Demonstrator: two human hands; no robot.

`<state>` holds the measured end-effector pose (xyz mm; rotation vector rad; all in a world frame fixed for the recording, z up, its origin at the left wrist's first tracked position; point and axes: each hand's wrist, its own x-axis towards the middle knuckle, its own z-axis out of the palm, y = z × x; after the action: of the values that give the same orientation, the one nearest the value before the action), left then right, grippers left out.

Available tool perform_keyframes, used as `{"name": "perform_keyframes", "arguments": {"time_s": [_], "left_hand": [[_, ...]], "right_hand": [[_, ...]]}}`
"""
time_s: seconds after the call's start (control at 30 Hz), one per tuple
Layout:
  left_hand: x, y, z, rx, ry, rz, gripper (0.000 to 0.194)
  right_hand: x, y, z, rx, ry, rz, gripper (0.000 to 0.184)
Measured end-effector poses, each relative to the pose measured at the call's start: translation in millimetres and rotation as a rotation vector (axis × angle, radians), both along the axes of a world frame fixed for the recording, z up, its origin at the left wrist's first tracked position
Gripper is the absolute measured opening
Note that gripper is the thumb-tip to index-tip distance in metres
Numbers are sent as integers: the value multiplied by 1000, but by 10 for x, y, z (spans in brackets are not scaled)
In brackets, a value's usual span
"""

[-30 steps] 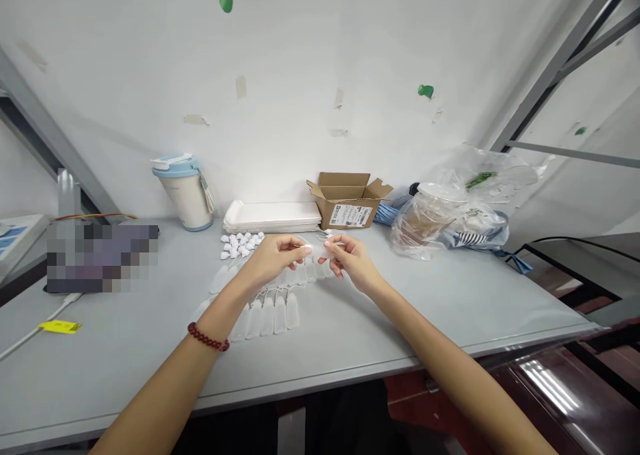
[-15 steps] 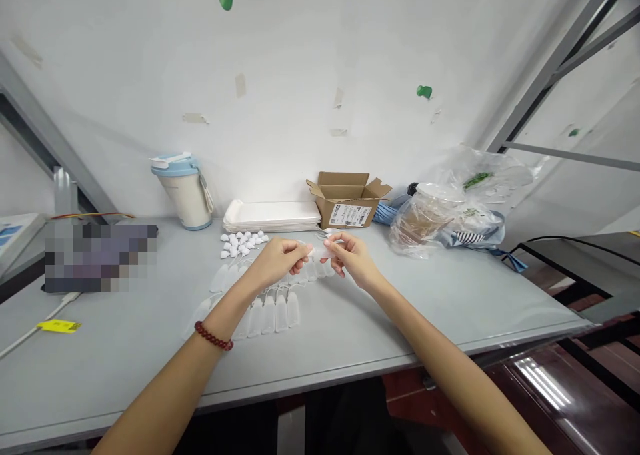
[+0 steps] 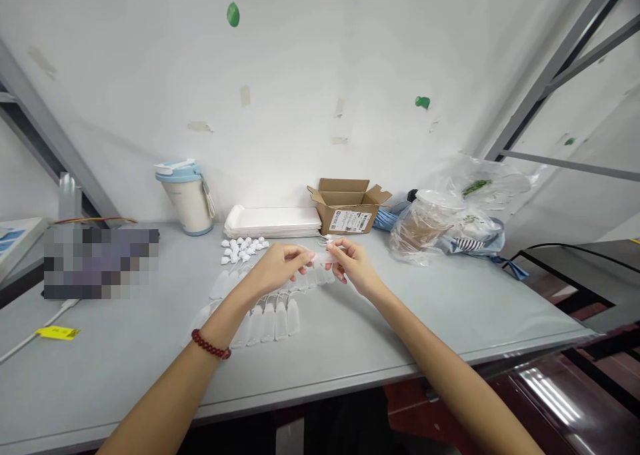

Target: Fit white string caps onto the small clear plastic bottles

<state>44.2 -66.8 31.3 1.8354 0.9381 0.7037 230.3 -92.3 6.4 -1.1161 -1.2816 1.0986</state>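
Between my hands is a small translucent white sleeve-like piece (image 3: 323, 258), held level above the table. My left hand (image 3: 280, 266) pinches its left end, thumb and fingers closed. The right end is in the fingers of my right hand (image 3: 356, 265). Below and around my left hand lie two rows of similar translucent white pieces (image 3: 269, 322) with thin white cords at their upper ends; my left forearm hides part of them. Past my left hand sits a pile of small white cap-like pieces (image 3: 243, 247). A thin white cord end (image 3: 326, 238) shows just behind my right fingertips.
Along the wall stand a blue-lidded cup (image 3: 187, 198), a stack of white flat trays (image 3: 273, 222) and an open cardboard box (image 3: 347, 208). A bagged drink (image 3: 427, 225) is at the right. At the left are a blurred-out device (image 3: 100, 262) and a white cable (image 3: 30, 340).
The view has tilted up slightly, so everything sits a little lower. My fingers have shifted slightly on the translucent piece, which stays between both hands.
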Motion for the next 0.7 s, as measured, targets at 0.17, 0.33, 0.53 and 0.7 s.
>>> {"name": "perform_keyframes", "arguments": {"time_s": [0.17,0.33,0.53,0.7], "left_hand": [[10,10,-15,-49,19,-46,46],[-8,-40,41,104,19,-62,36],[15,-58,18,157,89,-56,37],[23,-21,15,-16,33,-77,39]], "right_hand": [[1,-8,0,46,-47,-2,39],[3,-33,42,13,-21,24,38],[13,-16,47,44,-31,26,39],[-4,-21,31,148,-110,33,40]]}}
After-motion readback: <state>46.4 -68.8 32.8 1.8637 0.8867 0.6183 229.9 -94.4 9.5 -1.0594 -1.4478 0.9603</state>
